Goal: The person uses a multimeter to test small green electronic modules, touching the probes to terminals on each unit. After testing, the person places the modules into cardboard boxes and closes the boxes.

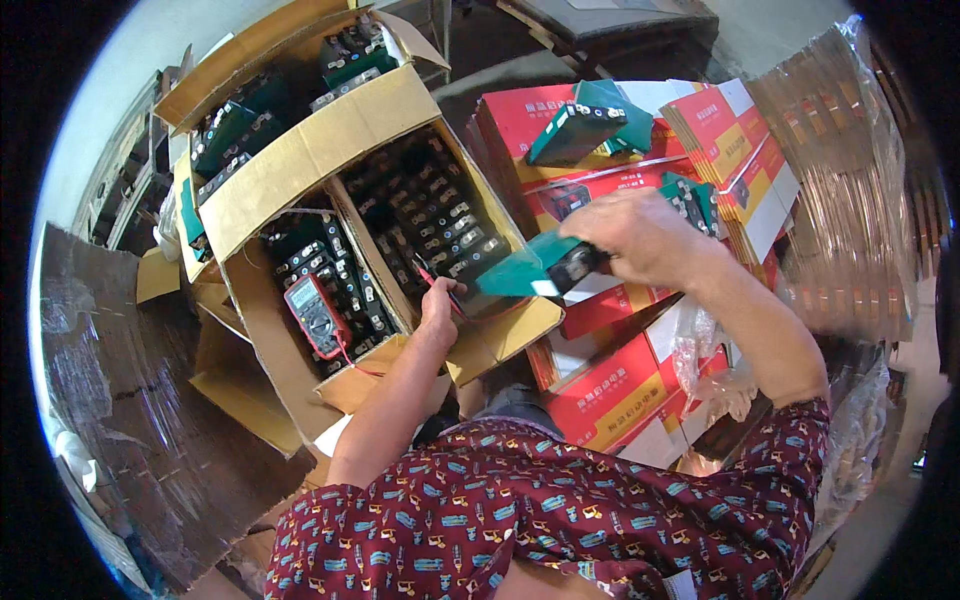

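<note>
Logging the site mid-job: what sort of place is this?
Probably a battery workshop or packing room: an open carton of what look like battery cells, a red multimeter, and stacked cardboard.

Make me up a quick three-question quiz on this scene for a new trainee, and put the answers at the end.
1. Which hand holds the red test probe?
2. True or false: the red multimeter lies inside the open cardboard box.
3. Fill the gap: the right hand grips a block whose broad side is ____.

Key: 1. The left hand. 2. True. 3. Green.
</note>
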The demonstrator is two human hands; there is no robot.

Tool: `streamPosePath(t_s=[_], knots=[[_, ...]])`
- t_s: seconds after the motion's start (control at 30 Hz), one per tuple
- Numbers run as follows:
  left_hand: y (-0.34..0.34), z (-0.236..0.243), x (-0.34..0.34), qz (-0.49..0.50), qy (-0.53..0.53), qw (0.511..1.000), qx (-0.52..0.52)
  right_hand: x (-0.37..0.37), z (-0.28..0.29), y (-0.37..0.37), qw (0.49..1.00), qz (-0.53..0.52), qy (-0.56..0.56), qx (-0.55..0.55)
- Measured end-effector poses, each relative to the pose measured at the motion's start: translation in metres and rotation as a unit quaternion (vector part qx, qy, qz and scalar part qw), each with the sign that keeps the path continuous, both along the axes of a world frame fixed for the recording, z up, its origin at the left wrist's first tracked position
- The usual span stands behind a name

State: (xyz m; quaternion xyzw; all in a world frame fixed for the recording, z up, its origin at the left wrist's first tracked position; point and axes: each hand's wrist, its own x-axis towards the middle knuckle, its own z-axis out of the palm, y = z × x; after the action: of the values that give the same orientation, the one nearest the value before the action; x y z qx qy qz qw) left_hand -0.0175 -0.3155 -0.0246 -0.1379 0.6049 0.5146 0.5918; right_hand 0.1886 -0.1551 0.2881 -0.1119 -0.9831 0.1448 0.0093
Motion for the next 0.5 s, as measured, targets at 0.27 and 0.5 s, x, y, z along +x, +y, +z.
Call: streamPosePath(t_s=[0.27, 0.5], knots=[[0.0, -0.008, -0.007, 0.024, -0.09, 0.995, 0.042, -0.06, -0.035, -0.015, 0.988, 0.092, -0.114, 0.042], [0.0, -0.004, -0.005, 0.048, -0.057, 0.996, 0.043, -0.08, -0.061, -0.008, 0.978, 0.121, -0.167, 0.029]])
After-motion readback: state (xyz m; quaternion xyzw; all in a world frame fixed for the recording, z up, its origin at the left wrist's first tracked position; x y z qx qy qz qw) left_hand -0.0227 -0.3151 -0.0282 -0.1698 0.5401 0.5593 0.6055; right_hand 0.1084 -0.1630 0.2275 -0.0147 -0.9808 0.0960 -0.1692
